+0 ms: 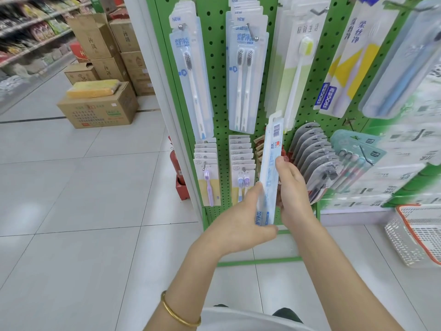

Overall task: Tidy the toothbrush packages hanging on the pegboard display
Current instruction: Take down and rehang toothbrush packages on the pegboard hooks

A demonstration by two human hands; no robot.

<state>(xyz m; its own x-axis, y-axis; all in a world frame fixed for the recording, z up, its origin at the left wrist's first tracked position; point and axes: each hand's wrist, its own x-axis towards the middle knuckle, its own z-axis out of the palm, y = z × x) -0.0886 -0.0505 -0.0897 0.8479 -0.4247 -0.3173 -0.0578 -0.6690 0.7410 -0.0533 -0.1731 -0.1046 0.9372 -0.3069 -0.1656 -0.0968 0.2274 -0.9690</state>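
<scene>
Here, one package (272,149), left hand (238,220), right hand (294,194)

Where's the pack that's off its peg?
Head view, centre: the pack is held between left hand and right hand, before the green pegboard, beside the small twin-brush packs.

Single head cam, wide-angle, aimed fwd & down; no 2nd view, so no overlap.

Worn at head height, lens faces the green perforated metal pegboard panel (219,75) at close range, a bit from its left, so the panel fills centre & right of frame. Fisheye bend at the edges, right side blurred. Both forearms come up from the bottom edge. Left hand (238,220) & right hand (293,192) sit mid-frame, close to the lens, w/ the long pale-blue flat toothbrush package (268,158) held between them. Pale grey tiled floor (71,187) takes the left half. Brown cardboard boxes (100,111) & stocked store shelves (35,32) lie farther off, upper left.
</scene>
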